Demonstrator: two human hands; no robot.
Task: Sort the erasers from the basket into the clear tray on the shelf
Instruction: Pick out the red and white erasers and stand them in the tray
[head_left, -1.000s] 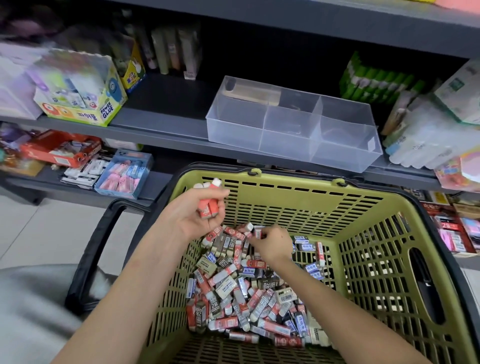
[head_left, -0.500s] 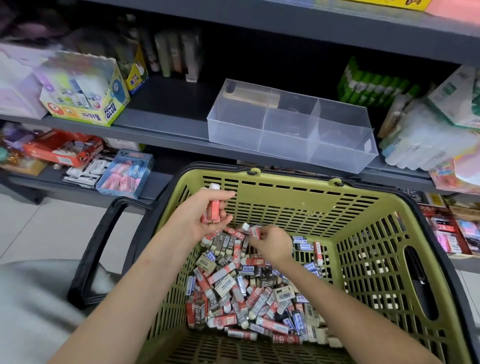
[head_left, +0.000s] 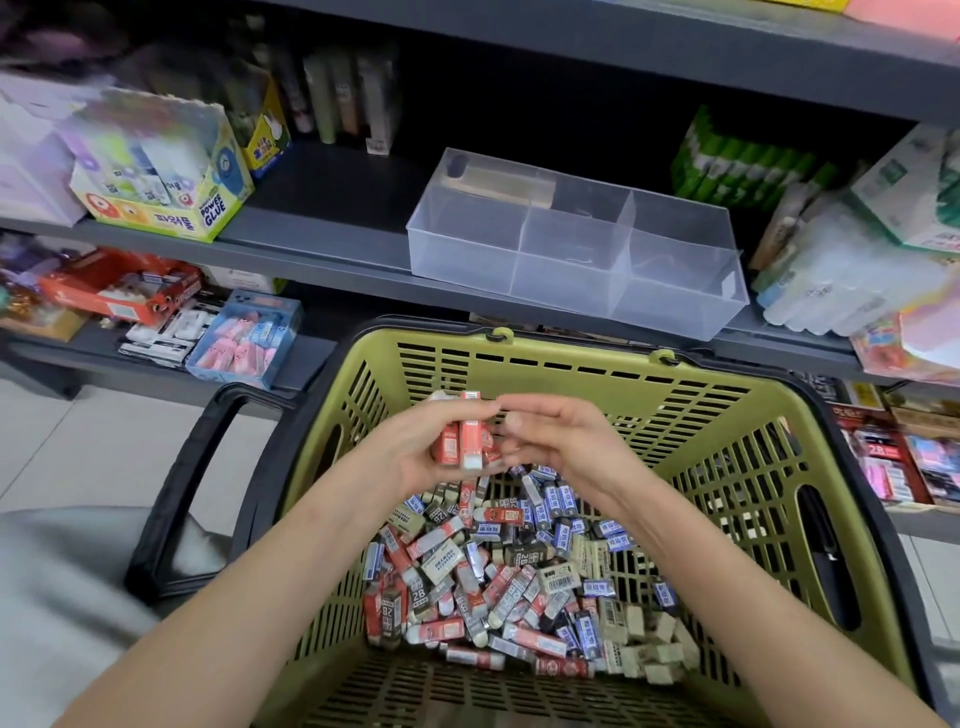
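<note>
An olive-green basket (head_left: 753, 431) holds a heap of several erasers (head_left: 519, 577) in red, blue, black and beige sleeves. My left hand (head_left: 421, 447) grips a bunch of red-sleeved erasers (head_left: 465, 441) upright above the heap. My right hand (head_left: 561, 441) hovers right beside them with its fingers loosely curled; its fingertips reach the bunch, and no eraser shows in it. The clear tray (head_left: 566, 286), split into compartments, stands on the shelf beyond the basket and looks empty.
A grey shelf (head_left: 332, 244) carries a glue box (head_left: 161, 176) at left and green packs (head_left: 737, 166) at right. The lower shelf holds a blue box of pink erasers (head_left: 244, 343). The basket's black handle (head_left: 176, 499) hangs left.
My right hand rose out of the eraser heap and came up against my left hand's red bunch. The left hand shifted slightly right and now holds more red erasers.
</note>
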